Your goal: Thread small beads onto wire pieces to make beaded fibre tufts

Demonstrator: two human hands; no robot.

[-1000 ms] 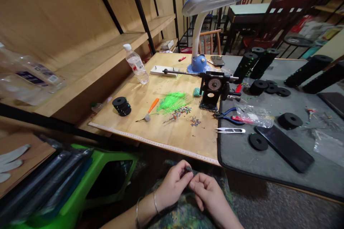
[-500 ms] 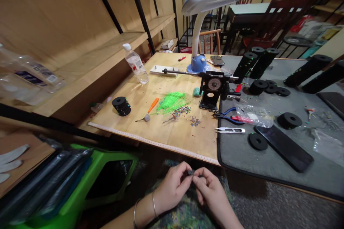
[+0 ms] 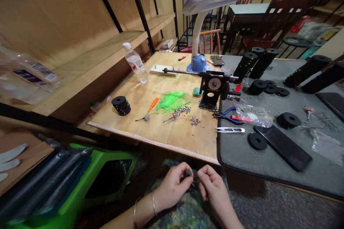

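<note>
My left hand [image 3: 173, 186] and my right hand [image 3: 213, 189] are close together over my lap, below the front edge of the wooden table [image 3: 172, 132]. Both pinch a small dark piece [image 3: 189, 174] between thumb and fingertips; its shape is too small to tell. Two thin bangles circle my left wrist. On the table ahead lie a bundle of green strands [image 3: 170, 101], a scatter of coloured beads [image 3: 182, 110] and an orange-handled tool [image 3: 150, 109].
A black hand-crank winder [image 3: 212, 91] stands by a blue desk lamp [image 3: 200, 35]. Snips [image 3: 230, 130], blue pliers [image 3: 228, 112], a phone [image 3: 283, 147] and black spools [image 3: 288, 120] lie on the grey mat. A water bottle [image 3: 135, 64], a spool stack [image 3: 120, 105] and a green stool [image 3: 107, 175] sit left.
My right hand has shifted slightly to the right, so the fingertips of both hands are a little further apart around the small piece. The table items have not moved.
</note>
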